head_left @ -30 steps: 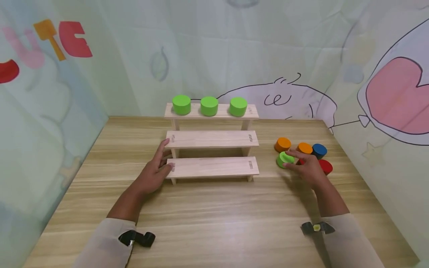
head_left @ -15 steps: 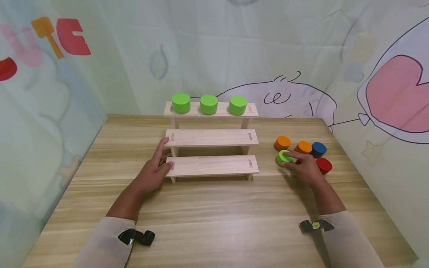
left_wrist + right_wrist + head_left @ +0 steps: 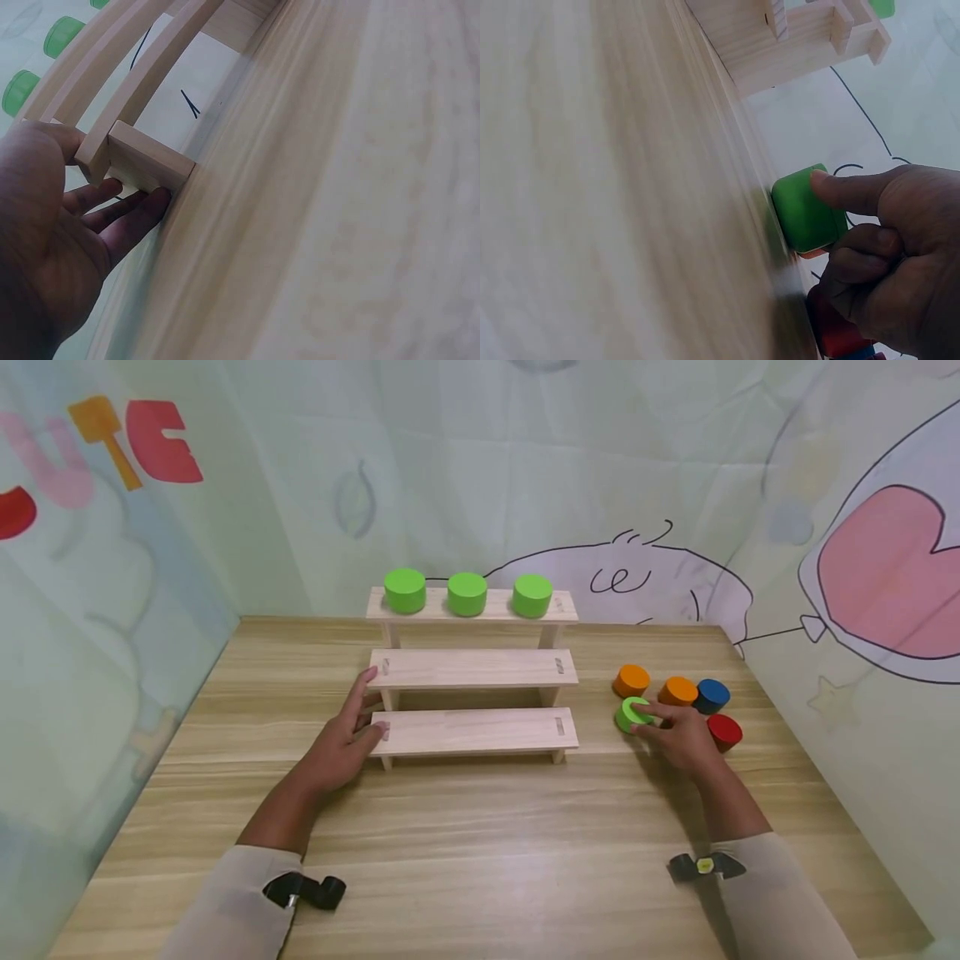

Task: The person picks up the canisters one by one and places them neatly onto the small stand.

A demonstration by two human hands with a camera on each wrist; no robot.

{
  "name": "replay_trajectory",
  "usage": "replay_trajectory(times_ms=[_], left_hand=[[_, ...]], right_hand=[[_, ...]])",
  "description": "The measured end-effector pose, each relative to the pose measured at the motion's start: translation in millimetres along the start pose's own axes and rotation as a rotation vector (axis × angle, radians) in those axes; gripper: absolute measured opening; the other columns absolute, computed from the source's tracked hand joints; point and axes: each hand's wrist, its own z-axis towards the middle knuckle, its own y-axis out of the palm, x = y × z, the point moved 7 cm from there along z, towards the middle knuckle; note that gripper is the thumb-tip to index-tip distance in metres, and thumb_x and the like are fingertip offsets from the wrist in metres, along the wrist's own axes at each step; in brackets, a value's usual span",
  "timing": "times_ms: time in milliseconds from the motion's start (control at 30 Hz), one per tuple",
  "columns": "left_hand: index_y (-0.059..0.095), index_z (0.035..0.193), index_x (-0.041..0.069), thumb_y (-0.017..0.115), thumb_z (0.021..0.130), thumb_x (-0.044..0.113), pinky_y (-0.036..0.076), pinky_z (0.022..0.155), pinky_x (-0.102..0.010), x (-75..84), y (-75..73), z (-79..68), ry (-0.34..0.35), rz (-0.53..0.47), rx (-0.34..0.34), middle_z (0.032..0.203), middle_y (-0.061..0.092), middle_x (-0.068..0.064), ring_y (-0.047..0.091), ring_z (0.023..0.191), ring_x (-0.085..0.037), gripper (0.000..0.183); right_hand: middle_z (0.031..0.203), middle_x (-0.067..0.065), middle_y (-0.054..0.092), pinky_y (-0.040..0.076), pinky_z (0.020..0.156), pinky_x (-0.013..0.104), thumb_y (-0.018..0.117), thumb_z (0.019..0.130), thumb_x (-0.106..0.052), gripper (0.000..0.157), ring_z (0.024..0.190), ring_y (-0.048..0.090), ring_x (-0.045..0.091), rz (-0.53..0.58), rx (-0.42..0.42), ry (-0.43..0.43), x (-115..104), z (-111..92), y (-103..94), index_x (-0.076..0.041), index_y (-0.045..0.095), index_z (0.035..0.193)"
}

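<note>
A three-step wooden rack (image 3: pixel 474 732) stands mid-table. Its left end is held by my left hand (image 3: pixel 341 750), thumb on the lowest step and fingers curled against the side leg (image 3: pixel 146 161). Three green cylinder blocks (image 3: pixel 467 594) sit spaced along the top step. To the rack's right, my right hand (image 3: pixel 684 737) pinches another green cylinder block (image 3: pixel 632 716) between thumb and forefinger; it rests on the table. A red block (image 3: pixel 832 322) lies just under the curled fingers in the right wrist view, hidden by the hand in the head view.
Around the right hand stand two orange blocks (image 3: pixel 632 680), a blue block (image 3: pixel 712 695) and a red block (image 3: pixel 725 732). The wooden table (image 3: pixel 480 852) meets printed cloth walls (image 3: pixel 315 485) behind and at both sides.
My right hand has shifted slightly left with the green block in its pinch, covering the red block beneath. The left hand and the rack stay where they were.
</note>
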Motion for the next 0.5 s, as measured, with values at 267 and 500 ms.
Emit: replay_trajectory(times_ms=[267,500], left_hand=[[-0.001,0.175,0.041,0.048,0.116,0.02,0.046,0.115,-0.073,2.3,-0.1,-1.2,0.009,-0.001,0.007,0.172,0.036,-0.032,0.049,0.151,-0.056,0.08],[-0.001,0.175,0.042,0.049,0.116,0.02,0.046,0.115,-0.073,3.9,0.2,-1.9,0.012,-0.011,0.005,0.172,0.035,-0.032,0.048,0.152,-0.057,0.08]], right_hand=[[0.163,0.025,0.054,0.04,0.066,0.026,0.083,0.1,-0.024,0.051,0.1,0.051,0.03,-0.014,0.031,-0.045,-3.6,-2.2,0.3,-0.016,0.069,0.148],[0.138,0.023,0.071,0.043,0.064,0.023,0.084,0.099,-0.025,0.048,0.091,0.053,0.029,0.006,0.117,-0.059,-8.7,-5.6,-2.9,-0.014,0.072,0.144]])
